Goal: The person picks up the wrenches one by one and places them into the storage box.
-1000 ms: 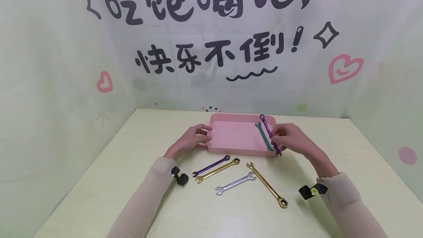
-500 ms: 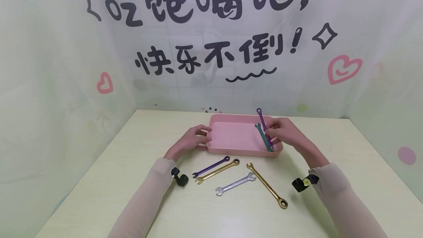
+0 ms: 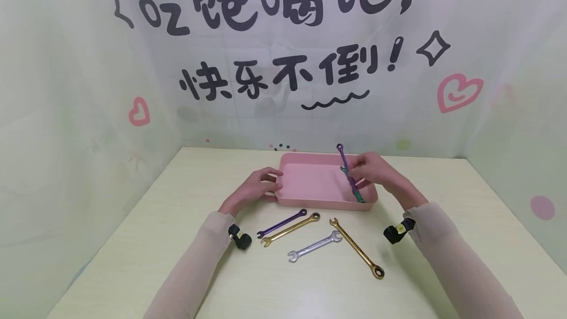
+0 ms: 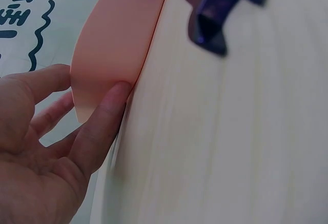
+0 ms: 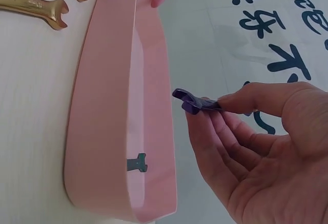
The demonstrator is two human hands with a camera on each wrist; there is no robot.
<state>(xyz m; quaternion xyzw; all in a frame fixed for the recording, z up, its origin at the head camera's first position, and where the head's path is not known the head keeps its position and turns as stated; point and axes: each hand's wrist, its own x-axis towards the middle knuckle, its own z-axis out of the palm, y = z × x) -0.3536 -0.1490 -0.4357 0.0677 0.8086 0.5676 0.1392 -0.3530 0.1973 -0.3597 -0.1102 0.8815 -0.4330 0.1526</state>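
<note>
Between the thumb and fingers of my right hand (image 3: 373, 169) is a purple wrench (image 3: 344, 157), pinched and slanting over the right part of a pink tray (image 3: 328, 205). In the right wrist view, the wrench's open jaw end (image 5: 190, 102) sticks out past the fingertips, above the tray rim. Inside the tray lies a green wrench (image 3: 360, 196), partly covered by the purple one in the head view. My left hand (image 3: 253, 188) holds the tray's left end; the left wrist view shows the thumb against its outer wall (image 4: 110, 44) and the fingers around the end.
In front of the tray, a second purple wrench (image 3: 282, 223), a gold wrench (image 3: 290, 229), a silver open-end wrench (image 3: 314, 247) and another gold wrench (image 3: 358, 249) lie on the pale table (image 3: 248, 284). A printed cloth (image 3: 266, 127) hangs behind.
My right hand has carried the purple wrench leftward from the tray's right rim to above the green wrench. The left hand stays at the tray's left end.
</note>
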